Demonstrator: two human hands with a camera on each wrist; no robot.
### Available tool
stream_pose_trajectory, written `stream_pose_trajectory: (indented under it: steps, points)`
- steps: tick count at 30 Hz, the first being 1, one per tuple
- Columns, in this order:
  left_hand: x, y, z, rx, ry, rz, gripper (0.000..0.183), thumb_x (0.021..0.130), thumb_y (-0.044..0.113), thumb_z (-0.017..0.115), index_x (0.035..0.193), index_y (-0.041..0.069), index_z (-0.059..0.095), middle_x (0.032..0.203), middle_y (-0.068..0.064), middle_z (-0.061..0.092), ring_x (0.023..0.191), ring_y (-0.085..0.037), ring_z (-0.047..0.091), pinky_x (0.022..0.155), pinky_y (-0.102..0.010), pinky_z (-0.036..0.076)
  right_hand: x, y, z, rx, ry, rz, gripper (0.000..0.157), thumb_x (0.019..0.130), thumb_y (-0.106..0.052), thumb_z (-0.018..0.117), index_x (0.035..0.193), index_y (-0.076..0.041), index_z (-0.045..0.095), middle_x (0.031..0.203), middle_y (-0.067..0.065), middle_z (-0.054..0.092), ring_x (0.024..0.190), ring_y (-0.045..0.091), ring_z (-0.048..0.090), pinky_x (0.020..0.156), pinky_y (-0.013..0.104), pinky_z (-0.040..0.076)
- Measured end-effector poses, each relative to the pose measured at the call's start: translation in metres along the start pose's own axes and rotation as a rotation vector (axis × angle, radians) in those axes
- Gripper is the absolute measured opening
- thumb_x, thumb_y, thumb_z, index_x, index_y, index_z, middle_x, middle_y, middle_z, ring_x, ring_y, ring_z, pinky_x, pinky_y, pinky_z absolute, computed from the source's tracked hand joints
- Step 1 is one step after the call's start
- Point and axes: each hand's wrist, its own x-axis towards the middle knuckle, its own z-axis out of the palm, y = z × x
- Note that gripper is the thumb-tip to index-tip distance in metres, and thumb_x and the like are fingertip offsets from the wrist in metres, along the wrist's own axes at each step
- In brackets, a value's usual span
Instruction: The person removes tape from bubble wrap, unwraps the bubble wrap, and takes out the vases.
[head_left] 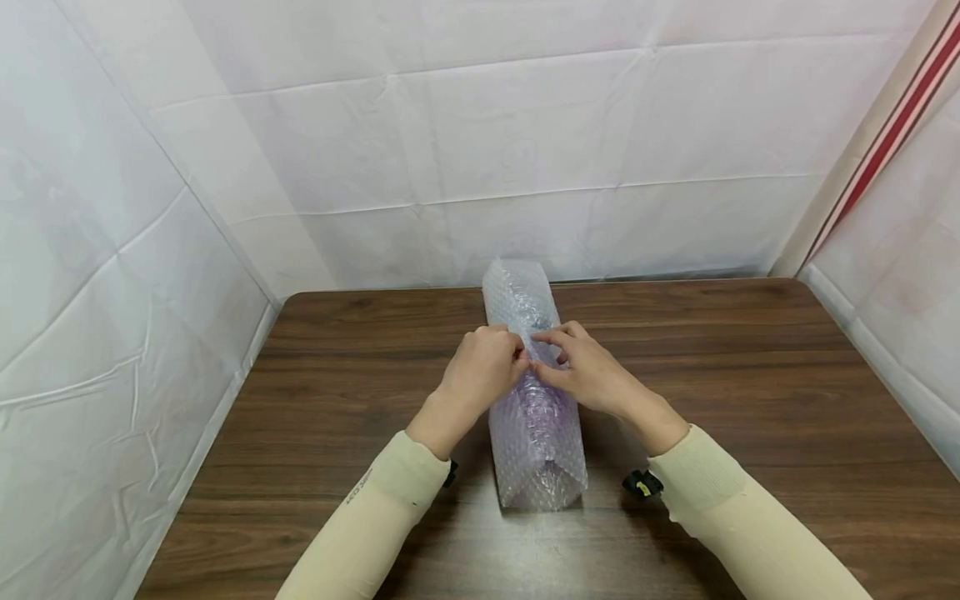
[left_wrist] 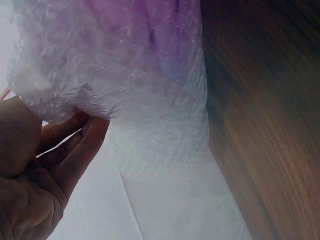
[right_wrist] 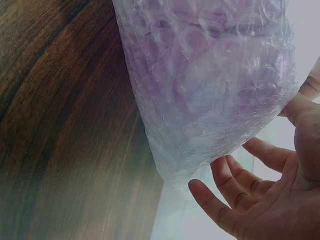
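A long bundle of clear bubble wrap (head_left: pixel 538 433) lies on the table, its length running from near to far. Something purple shows through the plastic, mostly in the near half; its kind is hidden by the wrap. At the bundle's middle, my left hand (head_left: pixel 483 364) pinches the upper fold of the bubble wrap between thumb and fingers, as the left wrist view (left_wrist: pixel 47 172) shows too. My right hand (head_left: pixel 592 371) is at the other side, its fingers spread and loosely bent, fingertips right at the wrap's top. In the right wrist view, the purple tint lies behind the bubbles (right_wrist: pixel 210 85).
Beneath the bundle is a dark wood-grain table (head_left: pixel 337 375). White cloth sheeting (head_left: pixel 480 125) hangs behind it and along both sides, with a red-striped strip (head_left: pixel 885 150) at the back right corner. The far end of the bundle reaches the table's back edge.
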Motion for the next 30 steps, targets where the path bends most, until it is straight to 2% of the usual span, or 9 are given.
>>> stream_pose_trajectory:
  steps: [3,6,10,15,18,24,30]
  points:
    - [-0.001,0.0,-0.001,-0.082,-0.008,-0.049,0.013,0.095,0.014,0.071,0.091,0.005,0.08,0.078,-0.004,0.071,0.059,-0.008,0.057,0.053,-0.019,0.048,0.0,0.0,-0.001,0.008,-0.004,0.007,0.052,0.101,-0.028,0.065,0.149,-0.011,0.054,0.133,0.016,0.051,0.104,0.026,0.059,0.077,0.035,0.052]
    - [-0.003,0.0,-0.003,-0.143,0.001,-0.082,0.012,0.094,0.013,0.072,0.085,0.006,0.074,0.073,-0.002,0.066,0.055,-0.007,0.052,0.049,-0.016,0.042,0.001,0.001,-0.001,0.02,-0.011,0.018,0.053,0.102,-0.029,0.064,0.151,-0.013,0.053,0.134,0.016,0.05,0.105,0.026,0.058,0.076,0.035,0.051]
    - [-0.005,-0.001,-0.002,-0.169,0.026,-0.093,0.016,0.092,0.01,0.073,0.078,0.008,0.066,0.068,0.0,0.059,0.053,-0.006,0.047,0.046,-0.016,0.036,0.001,0.003,0.0,0.037,-0.017,0.029,0.054,0.102,-0.03,0.064,0.153,-0.017,0.05,0.133,0.016,0.049,0.107,0.027,0.057,0.075,0.035,0.051]
    - [-0.007,-0.002,-0.001,-0.203,0.045,-0.096,0.017,0.092,0.009,0.073,0.078,0.008,0.063,0.067,0.0,0.058,0.052,-0.006,0.044,0.045,-0.015,0.033,0.001,0.004,0.0,0.042,-0.021,0.018,0.052,0.103,-0.03,0.063,0.152,-0.018,0.052,0.136,0.016,0.048,0.108,0.029,0.058,0.078,0.037,0.053]
    - [-0.008,-0.002,0.0,-0.229,0.054,-0.099,0.016,0.093,0.009,0.072,0.08,0.007,0.064,0.066,0.0,0.058,0.05,-0.005,0.043,0.044,-0.015,0.033,0.001,0.004,0.0,0.032,-0.026,0.003,0.051,0.104,-0.031,0.062,0.152,-0.017,0.052,0.138,0.017,0.047,0.106,0.029,0.057,0.078,0.037,0.053]
    - [-0.009,-0.005,0.001,-0.276,0.06,-0.12,0.01,0.094,0.009,0.071,0.084,0.008,0.067,0.069,-0.001,0.063,0.049,-0.005,0.046,0.045,-0.015,0.036,0.001,0.002,0.001,0.006,-0.041,-0.02,0.052,0.106,-0.031,0.059,0.154,-0.013,0.051,0.14,0.021,0.045,0.09,0.023,0.055,0.075,0.036,0.049]
    - [-0.011,-0.007,0.001,-0.294,0.08,-0.121,0.009,0.094,0.009,0.07,0.085,0.008,0.068,0.072,-0.002,0.067,0.052,-0.006,0.049,0.046,-0.015,0.039,0.003,-0.003,0.002,-0.076,-0.022,-0.033,0.05,0.105,-0.03,0.058,0.151,-0.012,0.055,0.136,0.021,0.048,0.084,0.021,0.053,0.073,0.036,0.047]
